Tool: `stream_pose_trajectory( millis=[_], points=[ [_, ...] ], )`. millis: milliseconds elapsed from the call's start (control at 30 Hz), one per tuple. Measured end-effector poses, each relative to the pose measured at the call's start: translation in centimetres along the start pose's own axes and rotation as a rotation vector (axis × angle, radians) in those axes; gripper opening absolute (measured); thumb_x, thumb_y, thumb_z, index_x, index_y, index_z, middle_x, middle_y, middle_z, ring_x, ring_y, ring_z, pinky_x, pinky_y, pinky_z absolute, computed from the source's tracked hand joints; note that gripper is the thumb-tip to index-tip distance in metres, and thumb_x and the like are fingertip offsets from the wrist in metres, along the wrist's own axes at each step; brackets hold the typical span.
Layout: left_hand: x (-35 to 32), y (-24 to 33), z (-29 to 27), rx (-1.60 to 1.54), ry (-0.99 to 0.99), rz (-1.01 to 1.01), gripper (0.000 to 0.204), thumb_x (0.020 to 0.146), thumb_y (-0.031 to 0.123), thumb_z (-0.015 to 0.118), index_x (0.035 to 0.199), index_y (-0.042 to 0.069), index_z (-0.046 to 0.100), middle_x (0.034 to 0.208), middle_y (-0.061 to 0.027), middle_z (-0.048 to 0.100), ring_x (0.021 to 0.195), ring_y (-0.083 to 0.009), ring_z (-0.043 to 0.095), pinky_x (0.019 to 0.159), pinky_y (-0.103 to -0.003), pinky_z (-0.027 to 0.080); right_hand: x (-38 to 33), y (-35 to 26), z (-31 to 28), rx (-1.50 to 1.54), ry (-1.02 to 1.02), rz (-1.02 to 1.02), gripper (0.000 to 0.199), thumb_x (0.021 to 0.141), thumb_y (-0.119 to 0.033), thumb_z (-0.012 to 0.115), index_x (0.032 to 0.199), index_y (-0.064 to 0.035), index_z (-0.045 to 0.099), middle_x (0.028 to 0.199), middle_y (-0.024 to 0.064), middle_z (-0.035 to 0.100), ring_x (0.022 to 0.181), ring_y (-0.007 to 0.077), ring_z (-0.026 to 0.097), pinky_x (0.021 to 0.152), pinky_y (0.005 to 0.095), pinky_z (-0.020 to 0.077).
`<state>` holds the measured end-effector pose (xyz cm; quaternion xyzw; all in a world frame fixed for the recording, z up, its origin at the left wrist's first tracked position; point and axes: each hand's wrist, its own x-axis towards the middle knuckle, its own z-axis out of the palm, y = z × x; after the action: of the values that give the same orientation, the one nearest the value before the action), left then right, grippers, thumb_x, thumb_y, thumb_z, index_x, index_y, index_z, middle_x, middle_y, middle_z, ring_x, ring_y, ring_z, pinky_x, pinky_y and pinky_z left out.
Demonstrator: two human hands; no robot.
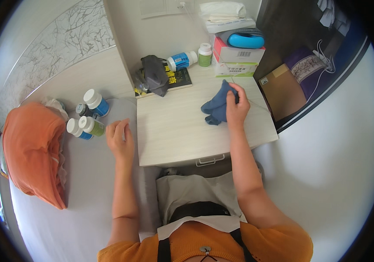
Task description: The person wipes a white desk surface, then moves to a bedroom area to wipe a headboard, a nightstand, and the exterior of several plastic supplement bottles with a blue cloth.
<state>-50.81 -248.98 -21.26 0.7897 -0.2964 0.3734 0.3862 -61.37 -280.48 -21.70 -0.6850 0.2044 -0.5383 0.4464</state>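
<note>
My right hand (237,107) is closed on a pair of blue socks (216,105), holding them over the right part of the pale wooden tabletop (174,126). My left hand (120,136) hovers by the tabletop's left edge, above the bed, its fingers loosely bent and nothing visible in them. Closest to it is a white-capped bottle with a green label (92,125). Around that one stand a white and blue bottle (78,129), a small dark bottle (83,110) and a larger white-capped bottle with a blue label (96,102).
An orange pillow (34,148) lies on the grey bed (95,192). Along the tabletop's back are a dark grey pouch (155,74) on a black book (179,77), a tipped blue-labelled bottle (181,61), an upright green-labelled bottle (204,55) and stacked boxes (239,54) bearing a blue case (246,41).
</note>
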Motion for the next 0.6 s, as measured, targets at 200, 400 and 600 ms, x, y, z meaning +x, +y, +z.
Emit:
stream_pose_trajectory(
  millis=[200,400,600],
  points=[
    [3.4,4.9,5.7,-0.225,-0.207,-0.067,0.018,0.079,-0.001,0.065,0.096,0.005,0.067,0.095,-0.0105,0.063,0.092,-0.0297,0.058,0.081,-0.037,0.046,-0.2,0.4,0.9,-0.152,-0.054,-0.179,0.023,0.081,-0.008,0.061,0.104,-0.0079,0.065,0.099,0.0106,0.067,0.090,0.0298,0.066,0.077,0.0353,0.0519],
    [9.6,7.5,20.0,-0.254,-0.296,0.120,0.032,0.081,0.012,0.067,0.112,0.004,0.062,0.109,-0.0156,0.062,0.108,-0.0347,0.052,0.093,-0.041,0.042,0.2,0.7,0.2,-0.217,-0.016,-0.163,0.022,0.081,-0.009,0.061,0.103,-0.0085,0.065,0.098,0.0106,0.067,0.090,0.0297,0.066,0.077,0.0357,0.0520],
    [13.9,8.5,28.8,-0.153,-0.253,0.180,0.043,0.076,0.012,0.071,0.113,-0.003,0.056,0.109,-0.0223,0.059,0.106,-0.0392,0.053,0.090,-0.044,0.046,0.3,0.8,0.8,-0.212,-0.006,-0.163,0.022,0.080,-0.010,0.062,0.101,-0.0085,0.066,0.096,0.0111,0.067,0.088,0.0307,0.065,0.076,0.0361,0.0518]
  ],
)
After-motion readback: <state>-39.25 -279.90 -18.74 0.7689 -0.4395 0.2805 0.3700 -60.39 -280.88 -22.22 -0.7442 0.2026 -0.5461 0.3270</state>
